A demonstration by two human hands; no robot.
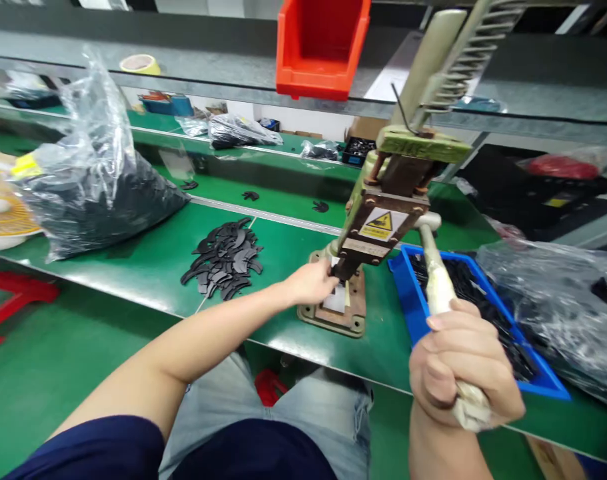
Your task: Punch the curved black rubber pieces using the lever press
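Note:
My right hand [463, 363] is wrapped around the tape-covered lever handle [438, 280] of a hand press [383, 193]. With its arm stretched across the bench edge, my left hand [313, 283] reaches in under the ram of the press, fingers pinched together. Something dark shows at those fingertips, too small and partly hidden to name. Below them is the press's metal base plate [356, 313], bolted to the green bench. To the left of the press lies a pile of curved black plastic pieces [228, 257].
A blue bin [408, 300] of black parts stands right of the press, beside a clear plastic bag [558, 287]. On the left sits a large filled bag [113, 180]. Behind runs a green strip with a few black pieces [320, 207]. An orange bin [323, 53] hangs above.

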